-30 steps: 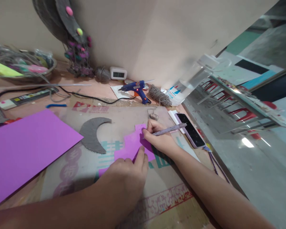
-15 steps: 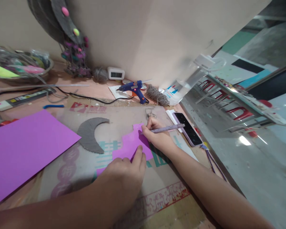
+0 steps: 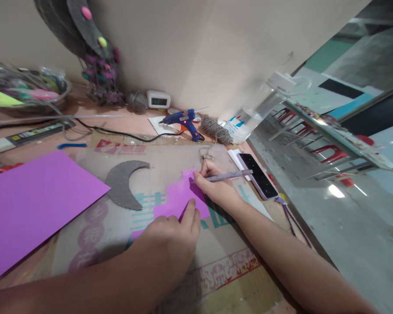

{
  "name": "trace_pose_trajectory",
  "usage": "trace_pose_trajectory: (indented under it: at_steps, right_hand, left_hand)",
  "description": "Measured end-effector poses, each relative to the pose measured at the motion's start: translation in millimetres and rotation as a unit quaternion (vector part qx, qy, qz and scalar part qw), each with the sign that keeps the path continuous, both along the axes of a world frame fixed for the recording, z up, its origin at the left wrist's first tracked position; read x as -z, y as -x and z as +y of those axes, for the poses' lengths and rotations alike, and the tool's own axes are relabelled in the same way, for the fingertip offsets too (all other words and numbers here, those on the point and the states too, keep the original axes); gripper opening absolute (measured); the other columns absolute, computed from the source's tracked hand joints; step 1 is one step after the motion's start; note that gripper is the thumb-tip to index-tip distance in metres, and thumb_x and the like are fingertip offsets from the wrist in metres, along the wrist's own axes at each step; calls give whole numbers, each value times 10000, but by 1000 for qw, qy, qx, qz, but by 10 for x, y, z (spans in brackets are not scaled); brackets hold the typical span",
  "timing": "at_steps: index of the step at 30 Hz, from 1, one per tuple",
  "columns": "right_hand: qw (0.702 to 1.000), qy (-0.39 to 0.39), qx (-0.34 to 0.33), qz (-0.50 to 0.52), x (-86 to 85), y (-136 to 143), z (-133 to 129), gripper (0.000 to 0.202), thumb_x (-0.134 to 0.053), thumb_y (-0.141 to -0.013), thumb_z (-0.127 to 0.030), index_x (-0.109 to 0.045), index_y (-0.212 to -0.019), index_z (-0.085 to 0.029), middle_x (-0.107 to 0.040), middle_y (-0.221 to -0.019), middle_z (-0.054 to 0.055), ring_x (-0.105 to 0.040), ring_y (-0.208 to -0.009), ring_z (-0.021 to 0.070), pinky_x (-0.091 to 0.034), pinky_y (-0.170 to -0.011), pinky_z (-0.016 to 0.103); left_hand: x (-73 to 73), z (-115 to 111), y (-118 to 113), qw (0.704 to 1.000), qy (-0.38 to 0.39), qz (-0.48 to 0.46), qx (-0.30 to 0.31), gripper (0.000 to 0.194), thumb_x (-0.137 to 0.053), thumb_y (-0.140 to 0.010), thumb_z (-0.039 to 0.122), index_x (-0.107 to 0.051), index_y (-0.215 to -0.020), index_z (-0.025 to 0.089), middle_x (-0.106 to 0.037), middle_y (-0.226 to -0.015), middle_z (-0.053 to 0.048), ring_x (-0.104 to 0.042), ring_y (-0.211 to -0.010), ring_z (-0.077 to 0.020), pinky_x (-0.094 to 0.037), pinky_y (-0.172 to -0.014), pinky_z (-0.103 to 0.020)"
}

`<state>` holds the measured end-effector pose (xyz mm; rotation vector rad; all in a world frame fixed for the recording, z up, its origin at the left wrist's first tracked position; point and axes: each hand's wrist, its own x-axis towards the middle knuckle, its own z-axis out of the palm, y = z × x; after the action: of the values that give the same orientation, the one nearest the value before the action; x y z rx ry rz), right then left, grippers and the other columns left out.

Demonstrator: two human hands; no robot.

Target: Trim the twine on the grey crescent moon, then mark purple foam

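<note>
My right hand (image 3: 214,183) grips a pale purple pen (image 3: 231,175), its tip end over a stepped piece of purple paper (image 3: 180,197) and its back end pointing right toward the phone. Fingers hide the point of the pen. Fingertips of my left hand (image 3: 175,237) rest on the same paper lower down, with the index finger stretched forward; nothing shows inside that hand. A grey crescent moon cutout (image 3: 119,185) lies to the left of the paper piece. Farther left is a large purple sheet (image 3: 42,205).
A printed cardboard sheet (image 3: 94,183) lies under the work. Behind it are a blue glue gun (image 3: 181,121) with a lit red light, grey yarn (image 3: 215,129), a white digital clock (image 3: 158,99) and a clear jug (image 3: 258,109). A phone (image 3: 258,176) lies right, a filled basket (image 3: 63,96) left.
The view has shifted very slightly. Both hands, the pen and the paper keep almost the same places.
</note>
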<state>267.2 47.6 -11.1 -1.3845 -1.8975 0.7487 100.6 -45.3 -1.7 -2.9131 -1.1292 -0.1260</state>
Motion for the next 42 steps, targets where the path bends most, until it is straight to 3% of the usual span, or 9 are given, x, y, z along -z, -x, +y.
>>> trace_pose_trajectory:
  at_steps: [25, 38, 42]
  right_hand:
    - [999, -36, 10, -30, 29, -52, 5, 277, -517, -743, -154, -306, -574, -214, -324, -528, -68, -341, -504, 97, -276, -493, 246]
    - [999, 6, -31, -15, -4, -20, -68, 282, -543, -760, -217, -326, -580, -209, -325, -530, -75, -305, -480, 76, -259, -470, 223]
    - [996, 58, -16, 67, -35, -33, -47, 275, -558, -771, -247, -347, -599, -214, -347, -489, -85, -317, -441, 74, -252, -444, 213]
  left_hand:
    - [5, 6, -7, 1000, -12, -8, -2, 473, -456, -811, 162, -566, -1262, 69, -548, -1327, -196, -635, -511, -178, -511, -416, -307]
    - [32, -11, -4, 999, -34, -16, -2, 468, -448, -823, 169, -563, -1264, 64, -569, -1303, -201, -634, -514, -170, -508, -426, -298]
    - [14, 6, 3, 1000, -17, -9, 2, 476, -440, -824, 166, -555, -1274, 62, -534, -1333, -209, -646, -531, -185, -523, -438, -318]
